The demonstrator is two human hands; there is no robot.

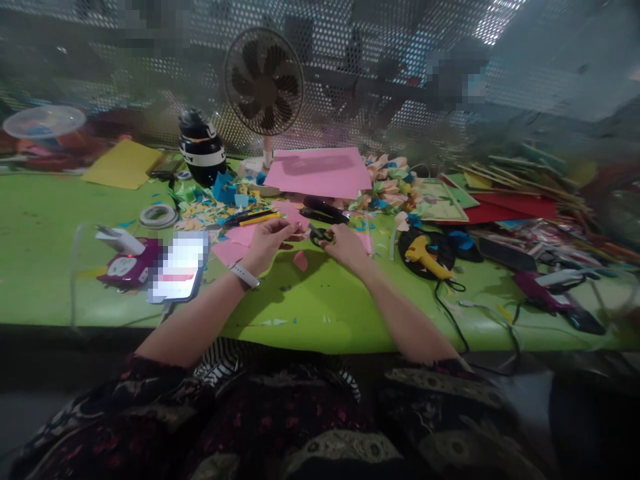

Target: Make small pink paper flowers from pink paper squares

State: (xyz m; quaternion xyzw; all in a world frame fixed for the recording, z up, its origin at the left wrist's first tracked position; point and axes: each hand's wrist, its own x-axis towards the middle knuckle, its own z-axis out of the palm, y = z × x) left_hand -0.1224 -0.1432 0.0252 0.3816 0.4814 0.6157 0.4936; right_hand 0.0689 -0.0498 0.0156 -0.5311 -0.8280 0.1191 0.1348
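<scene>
My left hand (270, 241) is closed in a pinch on a small piece of pink paper (295, 230) above the green table (50, 267). My right hand (344, 245) grips black-handled scissors (320, 235) whose blades meet that paper. A pink paper scrap (301, 261) lies on the table just below both hands. More pink pieces (235, 245) sit to the left of my left hand. A white band is on my left wrist.
A phone (179, 267) lies left of my left arm. A yellow glue gun (425, 257) with its cord lies to the right. A big pink sheet (320, 172), a desk fan (263, 83), tape rolls (157, 215), paper flowers (390, 183) and coloured sheets crowd the back.
</scene>
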